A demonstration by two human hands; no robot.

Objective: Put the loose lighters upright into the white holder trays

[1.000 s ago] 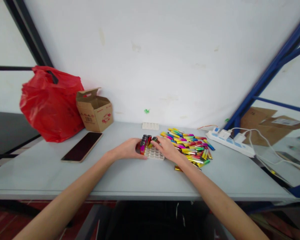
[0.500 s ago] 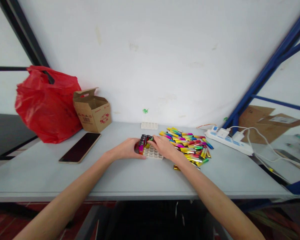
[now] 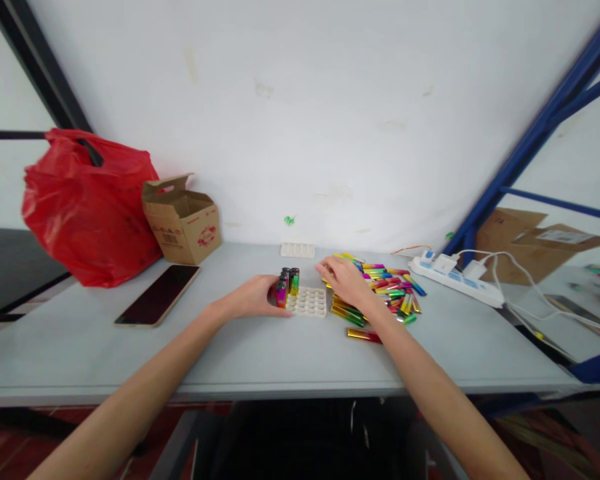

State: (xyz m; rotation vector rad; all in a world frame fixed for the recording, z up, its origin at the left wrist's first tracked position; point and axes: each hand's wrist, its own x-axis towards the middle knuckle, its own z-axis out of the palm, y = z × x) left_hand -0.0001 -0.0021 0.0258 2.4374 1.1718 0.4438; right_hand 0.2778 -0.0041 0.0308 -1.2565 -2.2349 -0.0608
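A white tray with rows of round hollows (image 3: 311, 302) lies on the grey table. Several colourful lighters (image 3: 282, 293) stand upright at its left end, and a green and yellow one (image 3: 295, 283) stands beside them. My left hand (image 3: 257, 297) is wrapped round the tray's left end and the lighters there. Over the left edge of a heap of shiny lighters (image 3: 390, 287) is my right hand (image 3: 345, 277), its fingers curled and close together. Whether anything is between those fingertips is too small to tell. One red and gold lighter (image 3: 364, 335) lies apart, nearer the front.
A second white tray (image 3: 297, 250) lies near the wall. To the left are a phone (image 3: 157, 295), an open cardboard box (image 3: 184, 223) and a red plastic bag (image 3: 93, 210). A white power strip (image 3: 457, 281) with plugs and cables lies at the right.
My right hand has moved from the tray rightward to the heap, leaving the green and yellow lighter standing in the tray. My left hand keeps its place.
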